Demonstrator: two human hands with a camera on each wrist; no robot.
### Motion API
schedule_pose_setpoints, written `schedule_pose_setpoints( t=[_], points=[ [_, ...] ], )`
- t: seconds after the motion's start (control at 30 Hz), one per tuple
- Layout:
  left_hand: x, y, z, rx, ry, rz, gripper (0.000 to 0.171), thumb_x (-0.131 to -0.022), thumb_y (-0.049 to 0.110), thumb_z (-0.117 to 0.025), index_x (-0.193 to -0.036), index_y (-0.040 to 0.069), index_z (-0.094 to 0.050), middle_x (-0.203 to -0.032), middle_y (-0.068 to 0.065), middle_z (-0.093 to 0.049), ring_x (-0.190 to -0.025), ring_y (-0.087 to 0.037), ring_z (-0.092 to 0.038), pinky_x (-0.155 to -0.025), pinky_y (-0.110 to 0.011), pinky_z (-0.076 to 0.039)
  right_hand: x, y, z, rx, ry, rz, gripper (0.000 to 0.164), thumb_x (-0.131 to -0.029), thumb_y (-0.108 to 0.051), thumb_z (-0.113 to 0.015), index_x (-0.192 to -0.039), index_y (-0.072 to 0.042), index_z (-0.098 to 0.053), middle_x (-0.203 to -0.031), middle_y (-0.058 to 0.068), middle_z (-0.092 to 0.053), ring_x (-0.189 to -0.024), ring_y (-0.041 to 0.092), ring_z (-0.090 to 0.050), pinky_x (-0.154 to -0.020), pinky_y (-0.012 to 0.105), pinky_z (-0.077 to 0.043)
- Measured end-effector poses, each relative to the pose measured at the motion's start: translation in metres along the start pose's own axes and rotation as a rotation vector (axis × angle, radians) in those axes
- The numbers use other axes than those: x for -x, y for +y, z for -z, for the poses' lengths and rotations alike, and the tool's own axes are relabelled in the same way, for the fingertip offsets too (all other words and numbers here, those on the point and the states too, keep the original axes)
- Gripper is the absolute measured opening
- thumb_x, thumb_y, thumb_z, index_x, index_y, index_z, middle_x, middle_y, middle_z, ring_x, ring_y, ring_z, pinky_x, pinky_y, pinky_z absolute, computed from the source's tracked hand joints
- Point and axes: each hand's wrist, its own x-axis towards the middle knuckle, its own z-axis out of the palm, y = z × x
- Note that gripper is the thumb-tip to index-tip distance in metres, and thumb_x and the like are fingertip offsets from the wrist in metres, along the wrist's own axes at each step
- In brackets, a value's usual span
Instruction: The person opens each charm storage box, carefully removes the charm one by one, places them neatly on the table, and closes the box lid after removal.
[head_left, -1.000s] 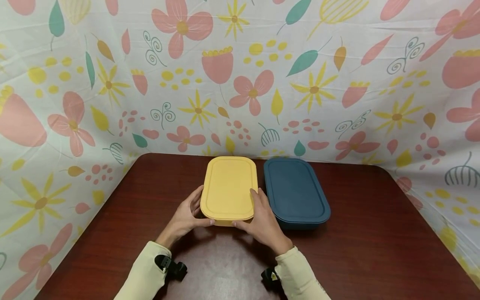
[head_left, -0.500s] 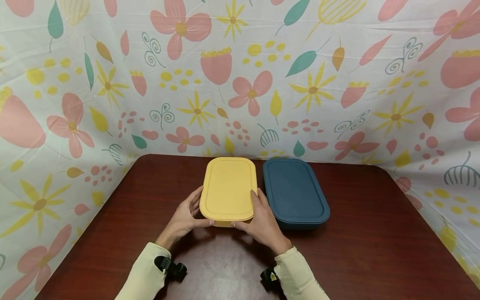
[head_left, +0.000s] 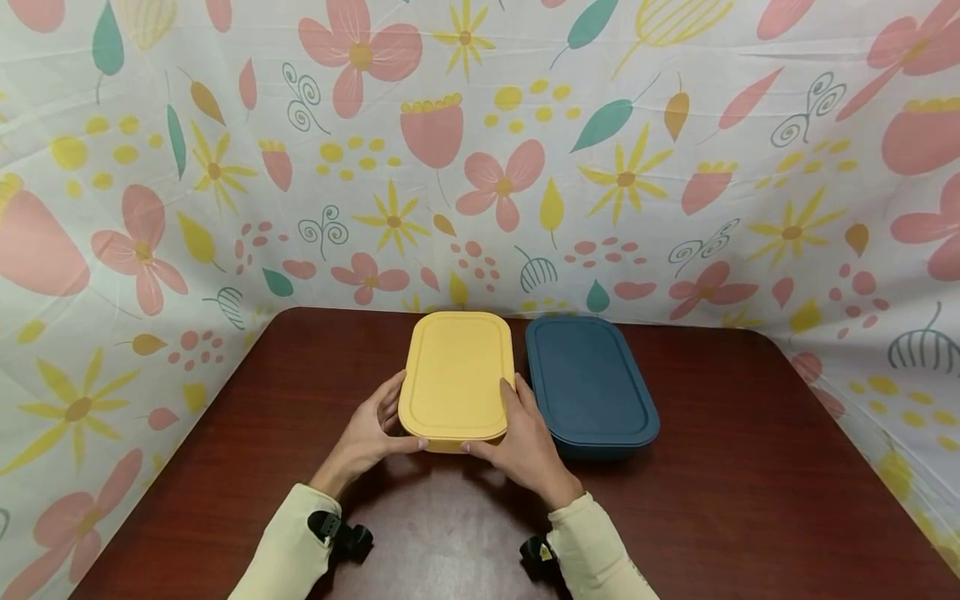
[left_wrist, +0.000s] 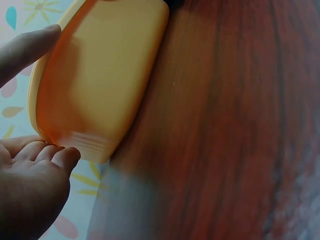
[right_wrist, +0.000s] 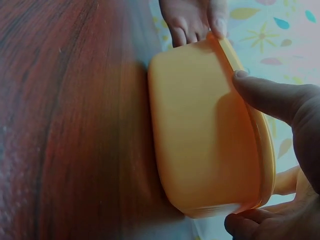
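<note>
Left hand and right hand grip the yellow box, its long axis pointing forward.

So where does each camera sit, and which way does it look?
Head: on the person's head, looking forward and down at the yellow box, blue box and table; the left hand, right hand and both sleeves show.
Left wrist: on that wrist, looking at the yellow box's near end; the left hand shows.
Right wrist: on the other wrist, looking at that same end; the right hand and part of the left hand show.
Both wrist views share the yellow box and left hand.
</note>
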Motion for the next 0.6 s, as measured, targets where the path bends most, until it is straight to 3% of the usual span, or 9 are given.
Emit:
schedule_pose_setpoints(
  t=[0.6],
  points=[
    [0.0011, 0.0023, 0.0011, 0.007, -0.003, -0.020, 0.112, -0.073, 0.002, -0.087, -0.162, 0.013, -0.020, -0.165, -0.010, -0.031, -0.150, -0.027, -0.036, -0.118, -0.031, -0.037, -0.0011, -0.0053, 0.0044, 0.026, 0.018, 0.019, 0.110, -0.074, -0.038, -0.089, -0.157, 0.000, -0.029, -0.164, 0.026, -0.019, -0.145, 0.043, -0.038, -0.108, 0.056, -0.047]
  ],
)
